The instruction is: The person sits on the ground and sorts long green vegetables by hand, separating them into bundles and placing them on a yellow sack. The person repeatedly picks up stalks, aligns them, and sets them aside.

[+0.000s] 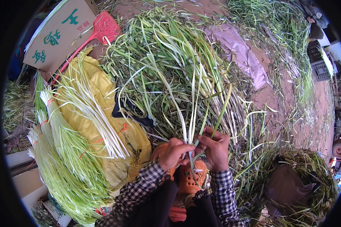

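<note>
My left hand grips several long white-and-green leafy stalks, which fan upward from between thumb and fingers. Close beside it, my right hand pinches green leaves at the side of the same stalks. The lower ends hang over an orange clog with holes. On a yellow woven sack to the left lies a loose row of trimmed white stalks with a red tie near it. Further left are bundles of pale green stalks bound with red ties. Ahead is a heap of untrimmed stalks.
A red plastic fly swatter leans by a printed cardboard box at upper left. A pale purple sheet lies on the littered floor. At right are a black crate and a dark brown cloth among leaves.
</note>
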The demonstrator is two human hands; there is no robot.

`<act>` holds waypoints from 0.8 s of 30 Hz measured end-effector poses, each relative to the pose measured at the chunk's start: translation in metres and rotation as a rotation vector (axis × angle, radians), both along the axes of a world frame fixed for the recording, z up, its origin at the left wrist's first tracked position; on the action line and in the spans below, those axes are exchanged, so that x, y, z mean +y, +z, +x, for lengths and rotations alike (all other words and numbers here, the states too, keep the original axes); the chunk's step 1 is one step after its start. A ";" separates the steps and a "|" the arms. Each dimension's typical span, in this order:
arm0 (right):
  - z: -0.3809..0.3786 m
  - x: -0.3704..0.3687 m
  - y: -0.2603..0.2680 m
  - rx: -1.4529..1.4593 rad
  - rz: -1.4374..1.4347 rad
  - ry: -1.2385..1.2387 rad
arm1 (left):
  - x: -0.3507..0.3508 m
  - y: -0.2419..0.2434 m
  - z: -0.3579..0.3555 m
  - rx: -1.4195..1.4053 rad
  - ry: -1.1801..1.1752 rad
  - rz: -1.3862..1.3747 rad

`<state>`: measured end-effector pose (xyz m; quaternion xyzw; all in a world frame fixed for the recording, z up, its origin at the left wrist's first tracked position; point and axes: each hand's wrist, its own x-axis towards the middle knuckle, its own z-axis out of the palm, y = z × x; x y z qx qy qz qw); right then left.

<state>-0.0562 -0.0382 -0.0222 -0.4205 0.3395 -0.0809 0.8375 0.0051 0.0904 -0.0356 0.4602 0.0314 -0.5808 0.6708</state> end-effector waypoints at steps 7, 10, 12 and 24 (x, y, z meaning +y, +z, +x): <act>0.005 -0.014 0.011 -0.002 -0.017 -0.083 | -0.003 0.006 -0.009 -0.216 -0.217 0.033; -0.014 -0.028 0.026 -0.040 -0.168 -0.179 | 0.002 0.009 -0.002 -0.286 -0.196 0.032; -0.040 -0.046 0.044 -0.072 -0.338 -0.365 | 0.011 0.016 0.007 -0.273 -0.099 0.034; -0.365 -0.056 -0.061 1.072 -1.151 0.325 | 0.001 0.132 0.097 -0.675 0.383 -0.302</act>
